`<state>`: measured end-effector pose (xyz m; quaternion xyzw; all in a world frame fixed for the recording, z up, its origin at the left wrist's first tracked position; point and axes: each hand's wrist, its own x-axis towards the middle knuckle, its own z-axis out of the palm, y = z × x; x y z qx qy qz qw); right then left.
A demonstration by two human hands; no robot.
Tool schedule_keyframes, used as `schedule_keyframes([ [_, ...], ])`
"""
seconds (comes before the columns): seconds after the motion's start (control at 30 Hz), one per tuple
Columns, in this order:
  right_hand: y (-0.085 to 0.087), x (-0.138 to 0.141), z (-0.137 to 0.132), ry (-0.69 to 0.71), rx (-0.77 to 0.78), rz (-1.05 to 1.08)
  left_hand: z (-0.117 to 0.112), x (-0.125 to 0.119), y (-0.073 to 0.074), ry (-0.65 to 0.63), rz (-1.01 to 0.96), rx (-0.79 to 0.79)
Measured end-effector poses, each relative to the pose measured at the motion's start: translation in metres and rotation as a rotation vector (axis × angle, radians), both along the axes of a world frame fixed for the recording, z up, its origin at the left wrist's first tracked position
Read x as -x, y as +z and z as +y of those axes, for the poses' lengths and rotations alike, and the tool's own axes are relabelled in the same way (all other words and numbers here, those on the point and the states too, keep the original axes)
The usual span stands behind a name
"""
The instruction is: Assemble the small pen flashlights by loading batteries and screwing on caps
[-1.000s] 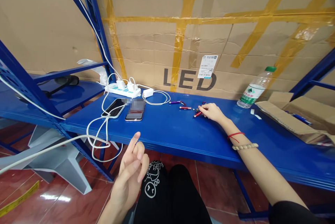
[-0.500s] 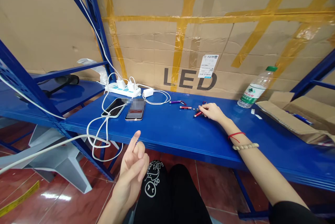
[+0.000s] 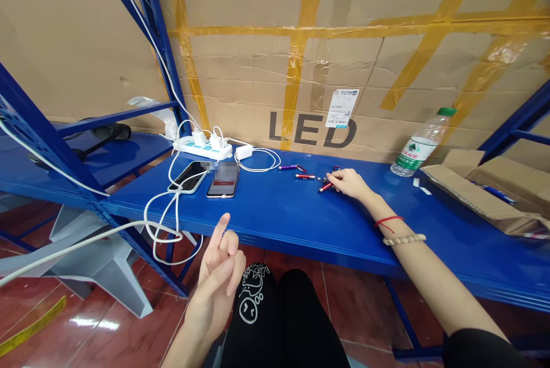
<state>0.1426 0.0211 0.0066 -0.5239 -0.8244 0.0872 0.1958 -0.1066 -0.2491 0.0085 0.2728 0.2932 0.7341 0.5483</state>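
Observation:
My right hand [image 3: 350, 183] rests on the blue shelf top [image 3: 266, 207], fingers bent and pressed together over a slim red tube [image 3: 325, 187], like a small penlight. Part of the tube is hidden under the fingertips. Just left of them are tiny metal pieces [image 3: 318, 179], too small to name, and a second red tube [image 3: 305, 176]. A purple tube [image 3: 287, 167] with a clip lies behind it. My left hand [image 3: 219, 276] is raised in front of the shelf's edge, index finger stretched out and the others loosely curled, holding nothing.
Two phones [image 3: 222, 180] lie on the left, among white cables and a power strip [image 3: 201, 148]. A water bottle [image 3: 423, 144] and an open cardboard box [image 3: 476, 207] stand on the right. A large taped carton [image 3: 240, 81] closes off the back.
Nearly nothing differs. Both hands hold the same pose and the things on the shelf stay put; the view has shifted very slightly.

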Motion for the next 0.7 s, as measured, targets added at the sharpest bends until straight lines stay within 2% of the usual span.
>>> schedule_keyframes([
  [0.23,-0.0016,-0.0013,0.0028,0.013,0.007,-0.001,0.0007,0.0018,0.0005,0.013,-0.04,0.107],
  [0.43,-0.002,-0.0018,0.0029,0.016,0.003,0.002,0.0026,0.0019,-0.0001,-0.04,-0.062,0.098],
  [0.7,-0.0025,-0.002,0.003,0.019,-0.002,0.0,0.0033,0.0039,-0.0052,-0.037,-0.05,0.06],
])
